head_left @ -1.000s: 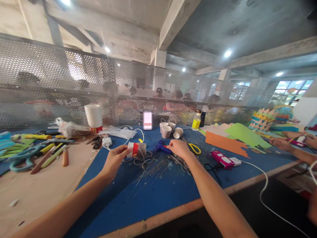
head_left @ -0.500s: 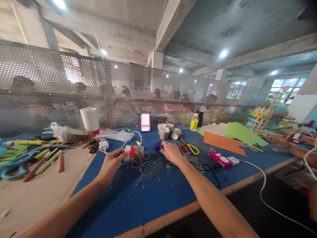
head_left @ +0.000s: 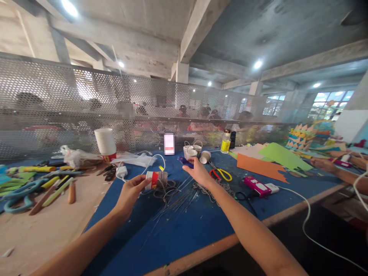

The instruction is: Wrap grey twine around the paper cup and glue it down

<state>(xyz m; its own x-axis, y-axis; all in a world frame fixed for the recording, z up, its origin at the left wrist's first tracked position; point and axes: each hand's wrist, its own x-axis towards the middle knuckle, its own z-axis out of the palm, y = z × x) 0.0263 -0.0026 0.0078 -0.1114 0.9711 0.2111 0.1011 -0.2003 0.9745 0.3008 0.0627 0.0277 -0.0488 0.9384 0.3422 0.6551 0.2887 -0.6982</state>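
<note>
Head view: at left, little has changed; the part-wrapped paper cup (head_left: pixel 156 179) is still pinched near its bare end between the thumb and fingers of the left hand (head_left: pixel 130 194), held sideways over the blue tabletop (head_left: pixel 195 234). At right, the blue tool (head_left: pixel 186 161) has been shifted farther from the wearer, toward the cord-covered cups (head_left: pixel 190 153), and followed by the right hand (head_left: pixel 201 177). Its thumb is now spread from the index finger, blue showing between; whether the tool is gripped cannot be told. From that, it is judged that the cup is being kept ready while the tool is dealt with. Materials, left to right: smooth white stacked cups (head_left: pixel 104 140), nested and tapered; held cup slick, white and red, with grey cord wound round the far end; loose cord (head_left: pixel 172 188) tangled in soft loops beside it; thin, straight, stiff-looking strands (head_left: pixel 175 205) scattered; cord-covered cups rounded and rough-looking, thin loop handles seen, one cup tipped over; scissors (head_left: pixel 224 174) with red and yellow ring handles; flat matte orange paper (head_left: pixel 257 168), one end cut jagged.
</note>
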